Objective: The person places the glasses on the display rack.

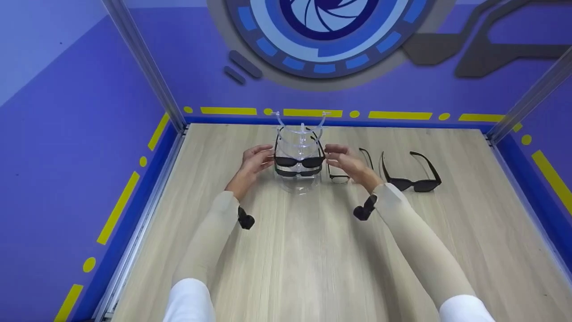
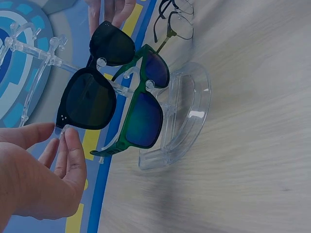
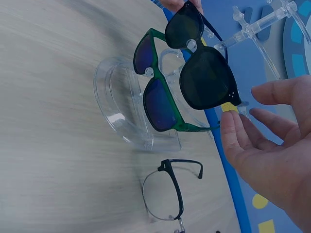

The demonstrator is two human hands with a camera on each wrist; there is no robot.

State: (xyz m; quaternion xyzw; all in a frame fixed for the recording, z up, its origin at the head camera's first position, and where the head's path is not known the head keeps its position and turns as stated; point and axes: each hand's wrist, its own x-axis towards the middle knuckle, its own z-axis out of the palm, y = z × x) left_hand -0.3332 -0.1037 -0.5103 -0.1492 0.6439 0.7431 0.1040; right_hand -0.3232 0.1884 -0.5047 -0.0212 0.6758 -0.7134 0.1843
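Black sunglasses [image 1: 299, 162] sit on a tier of a clear display stand [image 1: 302, 129]. Below them on the same stand hang green-framed sunglasses [image 2: 144, 119] with bluish lenses. My left hand [image 1: 257, 161] is at the left end of the black pair, its fingertips right by the frame corner in the left wrist view. On the other side my right hand [image 1: 351, 163] has its thumb and fingers spread apart beside the right hinge. A gap shows between that thumb and the frame in the right wrist view.
Clear-lens eyeglasses [image 3: 167, 191] lie on the wooden table [image 1: 308, 250] close to the stand, partly behind my right hand in the head view. Farther right lie other black sunglasses [image 1: 413, 184] with temples unfolded. Blue printed walls [image 1: 178, 80] enclose the back and sides.
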